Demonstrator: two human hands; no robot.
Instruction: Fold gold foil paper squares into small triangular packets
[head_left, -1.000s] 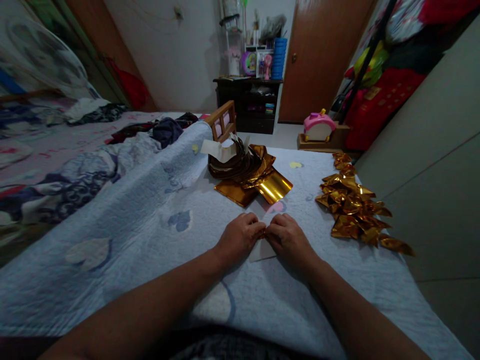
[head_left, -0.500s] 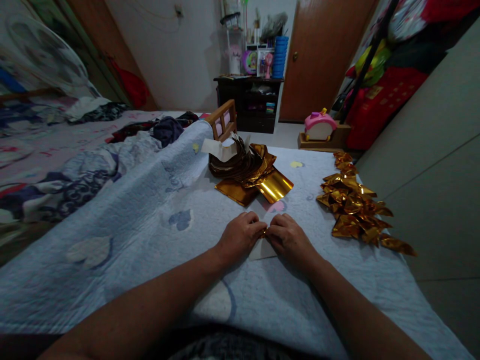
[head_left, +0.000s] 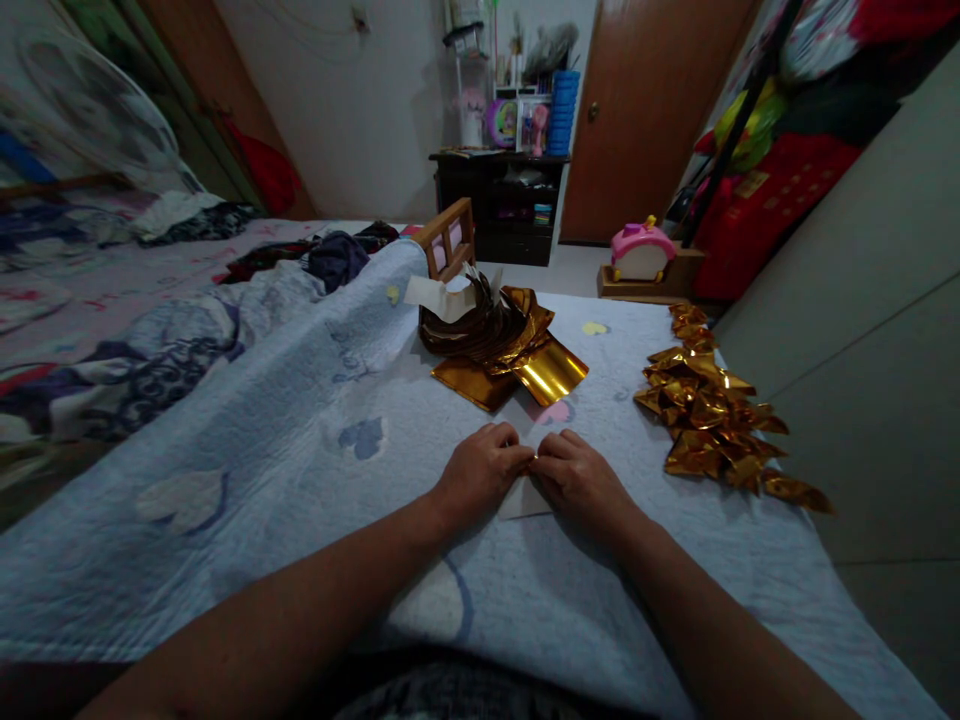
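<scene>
A sheet of gold foil paper (head_left: 526, 500), pale side up, lies on the bed cover under both hands. My left hand (head_left: 484, 462) pinches its edge from the left, and my right hand (head_left: 574, 468) pinches it from the right. Their fingertips nearly meet, with a sliver of gold showing between them. The fingers hide much of the sheet. Just beyond stands a fanned stack of gold foil paper (head_left: 480, 330), with loose shiny sheets (head_left: 553, 370) at its near side. To the right lies a pile of folded gold foil pieces (head_left: 697, 405).
A light blue quilted cover (head_left: 300, 530) with heart shapes spreads beneath everything. Rumpled clothes (head_left: 337, 260) lie to the left. Past the far edge are a small wooden rail (head_left: 444, 240), a dark cabinet (head_left: 499, 210) and a pink toy (head_left: 641, 250). A pale panel (head_left: 862, 330) borders the right side.
Both hands stay almost in place, pinching the sheet. The fingertips have shifted very slightly; the stack and the folded pile are unchanged.
</scene>
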